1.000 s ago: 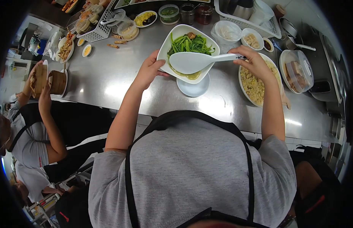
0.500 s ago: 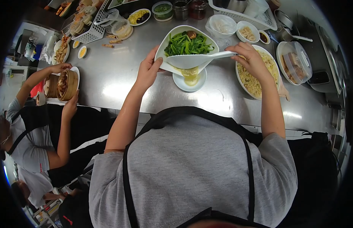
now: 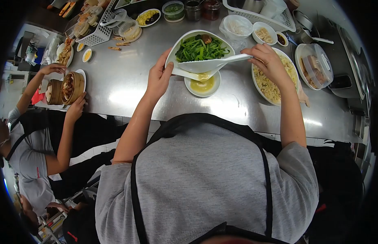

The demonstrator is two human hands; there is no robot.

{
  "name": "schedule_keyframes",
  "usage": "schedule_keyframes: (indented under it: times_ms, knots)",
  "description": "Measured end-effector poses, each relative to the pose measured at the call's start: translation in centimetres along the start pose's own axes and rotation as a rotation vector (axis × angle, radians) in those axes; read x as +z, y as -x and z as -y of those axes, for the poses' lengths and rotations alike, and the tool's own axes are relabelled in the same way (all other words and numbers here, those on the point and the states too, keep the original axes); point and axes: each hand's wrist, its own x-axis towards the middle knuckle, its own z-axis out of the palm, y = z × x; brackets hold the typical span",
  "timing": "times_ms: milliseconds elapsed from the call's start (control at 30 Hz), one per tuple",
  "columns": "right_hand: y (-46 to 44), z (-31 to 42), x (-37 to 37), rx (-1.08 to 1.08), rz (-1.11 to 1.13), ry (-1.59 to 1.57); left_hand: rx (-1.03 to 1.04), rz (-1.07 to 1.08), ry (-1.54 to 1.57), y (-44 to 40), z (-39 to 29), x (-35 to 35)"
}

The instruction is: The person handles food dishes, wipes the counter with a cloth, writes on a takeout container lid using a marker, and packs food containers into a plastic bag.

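Metal counter [image 3: 124,73] with small dish [image 3: 217,83] of yellowish liquid [image 3: 202,87], rice plate [image 3: 253,76], white basket [image 3: 259,19].

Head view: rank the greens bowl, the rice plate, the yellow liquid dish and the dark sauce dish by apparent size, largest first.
1. Greens bowl and rice plate: too close to rank; the bowl is held up, nearer the camera.
2. Yellow liquid dish, partly hidden.
3. Dark sauce dish.

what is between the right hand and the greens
The white spoon, held by the right hand and reaching to the greens, in the head view.
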Motion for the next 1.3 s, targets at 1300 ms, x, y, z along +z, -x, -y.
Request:
schedule_keyframes:
  times_ms: [1300]
  knots:
    - [-1.3, -2.1, -3.6, 0.316, 0.050, -0.584, -0.559, 0.038, 0.238, -1.4, -1.3, -3.1]
